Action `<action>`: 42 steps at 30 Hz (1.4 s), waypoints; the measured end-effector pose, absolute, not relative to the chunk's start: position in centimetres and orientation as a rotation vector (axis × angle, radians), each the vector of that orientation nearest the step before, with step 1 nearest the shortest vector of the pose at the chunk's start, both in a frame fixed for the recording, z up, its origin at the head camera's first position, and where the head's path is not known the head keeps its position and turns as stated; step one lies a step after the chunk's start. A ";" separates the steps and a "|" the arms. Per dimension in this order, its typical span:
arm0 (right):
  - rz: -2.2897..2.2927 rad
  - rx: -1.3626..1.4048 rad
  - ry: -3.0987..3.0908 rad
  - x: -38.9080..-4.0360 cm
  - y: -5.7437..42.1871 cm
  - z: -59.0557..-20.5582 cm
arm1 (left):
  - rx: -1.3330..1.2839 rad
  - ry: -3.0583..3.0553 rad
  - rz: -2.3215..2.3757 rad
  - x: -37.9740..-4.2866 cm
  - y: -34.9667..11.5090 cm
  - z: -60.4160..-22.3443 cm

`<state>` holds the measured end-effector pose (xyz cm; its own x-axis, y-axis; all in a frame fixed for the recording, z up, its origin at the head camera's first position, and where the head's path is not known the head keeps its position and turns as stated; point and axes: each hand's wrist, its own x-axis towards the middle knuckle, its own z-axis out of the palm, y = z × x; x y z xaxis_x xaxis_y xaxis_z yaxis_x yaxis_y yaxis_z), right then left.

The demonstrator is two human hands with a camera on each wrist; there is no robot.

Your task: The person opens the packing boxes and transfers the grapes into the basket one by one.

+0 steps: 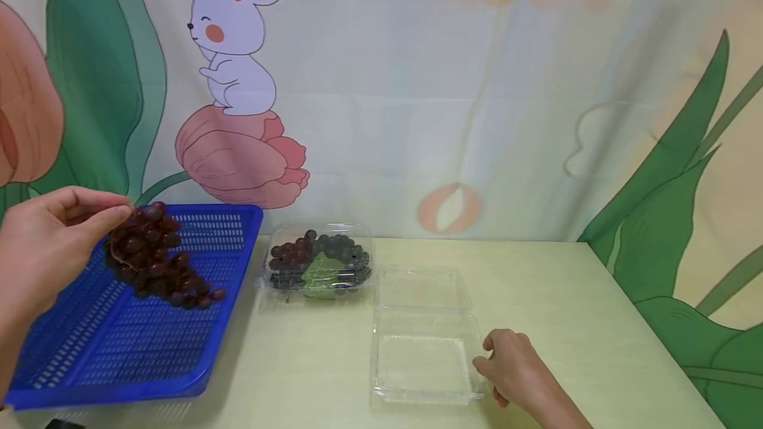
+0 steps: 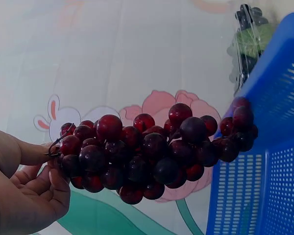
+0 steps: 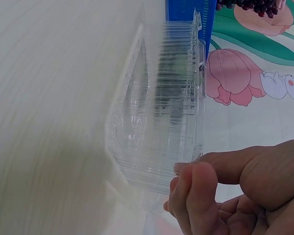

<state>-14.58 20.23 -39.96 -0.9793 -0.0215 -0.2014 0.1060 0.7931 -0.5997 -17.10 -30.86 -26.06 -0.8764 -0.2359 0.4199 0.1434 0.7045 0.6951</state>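
Left hand (image 1: 48,243) pinches red grape bunch (image 1: 156,258), right hand (image 1: 517,364) pinches open clamshell (image 1: 423,363); lifting seems the step, next needing gentle carrying.

Soft diffuse light, faint shadows

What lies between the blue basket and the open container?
In the head view, a closed clear box of grapes stands between them toward the back; the nearer stretch of tabletop is bare.

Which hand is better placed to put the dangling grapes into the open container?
Probably the left hand: it pinches the grapes by the stem, while the right hand is at the open container.
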 end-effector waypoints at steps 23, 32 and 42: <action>-0.962 0.058 2.794 -14.6 20.4 -39.9 | -0.062 -2.436 -1.024 -18.2 -36.7 -30.0; -0.951 0.050 2.805 -14.7 20.3 -39.8 | -0.185 -2.369 -0.990 -24.0 -46.3 -37.3; -0.942 0.022 2.808 -14.8 20.2 -39.8 | -0.191 -2.421 -0.970 -23.6 -49.4 -39.1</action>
<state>-14.80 20.22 -39.79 -0.9838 -0.0431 -0.1738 0.0705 0.7991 -0.5970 -23.56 -49.37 -39.11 -0.8545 -0.0602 0.5160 0.3127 0.7335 0.6034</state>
